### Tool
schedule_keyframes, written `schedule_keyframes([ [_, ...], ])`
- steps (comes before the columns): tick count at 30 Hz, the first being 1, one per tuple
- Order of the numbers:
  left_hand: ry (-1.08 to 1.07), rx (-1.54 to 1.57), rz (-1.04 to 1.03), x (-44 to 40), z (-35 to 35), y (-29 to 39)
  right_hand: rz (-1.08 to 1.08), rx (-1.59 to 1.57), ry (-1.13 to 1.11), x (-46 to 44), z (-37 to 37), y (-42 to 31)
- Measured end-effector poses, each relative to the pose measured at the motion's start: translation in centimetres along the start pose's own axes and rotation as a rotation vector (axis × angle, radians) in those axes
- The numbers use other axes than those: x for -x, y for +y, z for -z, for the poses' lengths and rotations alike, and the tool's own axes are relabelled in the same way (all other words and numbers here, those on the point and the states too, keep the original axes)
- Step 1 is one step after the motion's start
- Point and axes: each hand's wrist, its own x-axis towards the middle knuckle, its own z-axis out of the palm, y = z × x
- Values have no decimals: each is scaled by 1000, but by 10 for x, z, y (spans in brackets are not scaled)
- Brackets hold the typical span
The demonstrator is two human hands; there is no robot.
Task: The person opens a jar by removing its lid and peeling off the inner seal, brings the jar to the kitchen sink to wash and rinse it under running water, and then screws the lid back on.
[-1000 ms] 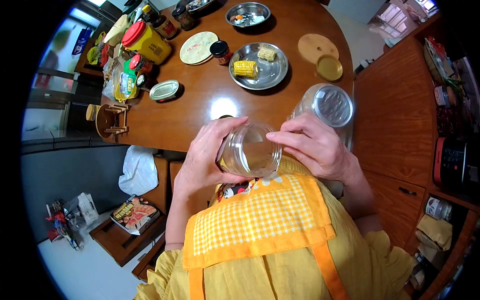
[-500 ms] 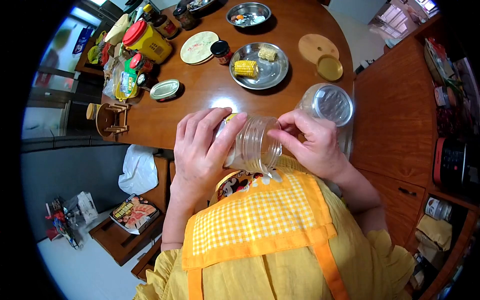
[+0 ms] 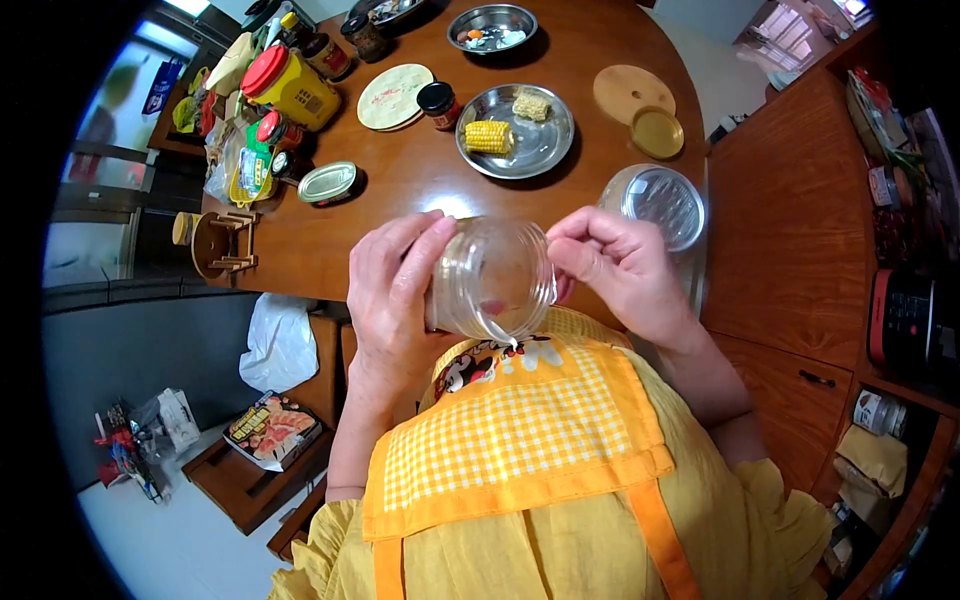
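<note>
My left hand point(image 3: 392, 275) is wrapped round a clear, wide-mouthed jar point(image 3: 490, 275) with a ridged neck. The jar lies on its side in the air above my apron point(image 3: 500, 430), its mouth turned towards me and to the right. At the right side of its rim, my right hand point(image 3: 625, 270) is closed in a pinch between thumb and bent forefinger. What those fingertips hold, if anything, is too small to make out. Just beyond my right hand stands a second clear container point(image 3: 660, 205) with a transparent lid.
On the wooden table point(image 3: 400, 240) are a steel plate point(image 3: 545, 165) with two corn pieces, a steel bowl point(image 3: 492, 28), a dark-lidded jar point(image 3: 438, 105), an oval tin point(image 3: 328, 183), a round mat point(image 3: 392, 97), a wooden disc point(image 3: 625, 90) and a gold lid point(image 3: 657, 133). Bottles crowd the left.
The jar has turned so its mouth faces me more. My right thumb has come out of the mouth, and the right fingers now pinch at the rim.
</note>
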Motion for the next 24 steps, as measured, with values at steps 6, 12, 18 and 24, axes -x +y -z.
schedule_keyframes([
  [6, 48, -5, 10, 1, -1, -3, -112, 37, -218, 6, 3, 1],
  [12, -21, 107, 51, 5, 4, -1, 258, 346, -253, 4, 7, 4],
  [18, -246, 179, 153, 11, 15, 1, 790, 948, -235, -5, 13, 0],
  [24, -252, 461, 386, 31, 30, -7, 713, 1097, 123, -9, 42, -10],
])
